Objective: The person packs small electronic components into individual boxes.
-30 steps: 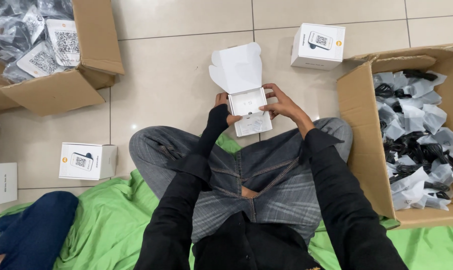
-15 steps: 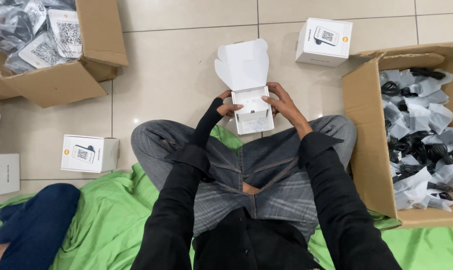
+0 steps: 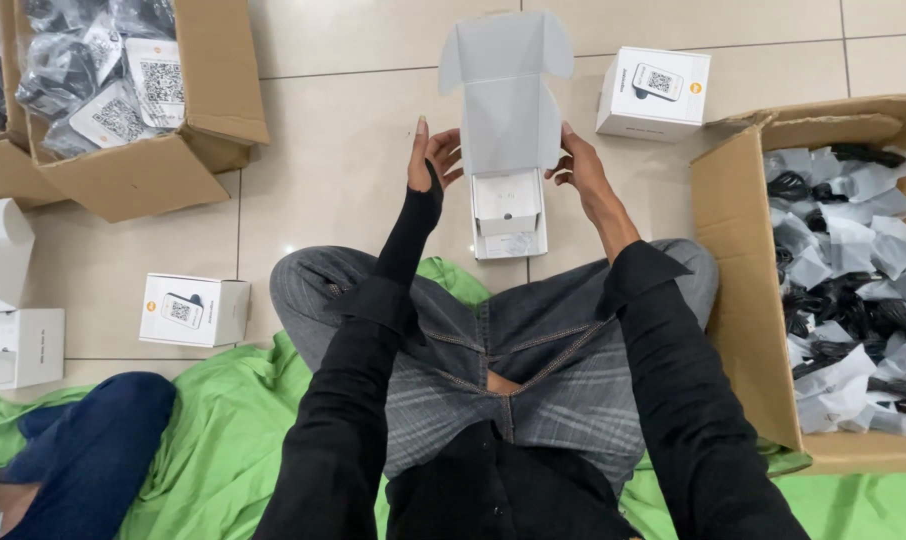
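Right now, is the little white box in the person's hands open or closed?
Open. The white box has its lid flap raised straight up, with the left hand and right hand at the flap's sides, and a white insert shows inside.

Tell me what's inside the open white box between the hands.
Inside the white box sits a white insert with a small dark spot, and a pale, clear-wrapped item lies at its near end. Anything beneath the insert is covered. The raised lid hides the floor behind it.

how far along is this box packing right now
Done: a white insert already sits inside the open white box, and closed white boxes stand on the tiled floor. In hand: the left hand and right hand flank the raised lid. Left: the lid is not yet shut.
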